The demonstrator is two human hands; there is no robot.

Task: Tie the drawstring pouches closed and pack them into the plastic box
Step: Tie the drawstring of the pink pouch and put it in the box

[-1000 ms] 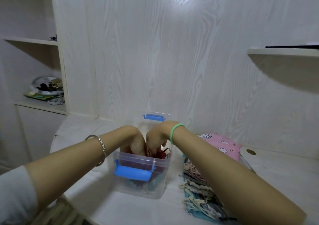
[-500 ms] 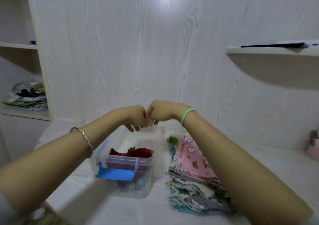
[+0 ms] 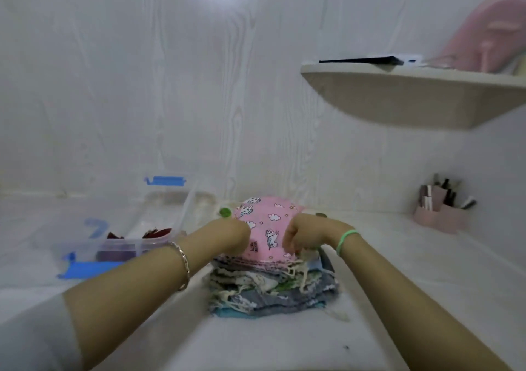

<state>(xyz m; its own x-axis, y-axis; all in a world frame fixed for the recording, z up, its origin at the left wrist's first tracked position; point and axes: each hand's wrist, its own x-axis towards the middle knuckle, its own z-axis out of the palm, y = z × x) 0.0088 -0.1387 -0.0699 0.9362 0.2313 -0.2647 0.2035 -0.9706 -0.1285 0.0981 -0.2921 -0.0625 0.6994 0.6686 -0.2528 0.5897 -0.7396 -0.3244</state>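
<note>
Pink unicorn-print pouch (image 3: 267, 228); box (image 3: 125, 242) apparently blue-clipped.

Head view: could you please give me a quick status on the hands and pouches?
Left hand and right hand both gripping pink pouch atop the stack. Plastic box open, red pouch inside. Nothing in the way.

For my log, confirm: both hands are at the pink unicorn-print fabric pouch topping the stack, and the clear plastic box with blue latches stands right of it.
Wrong side. The head view shows the clear plastic box with blue latches left of the stack of fabric pouches, not right. The left hand and right hand are indeed at the pink unicorn-print fabric pouch on top.
</note>
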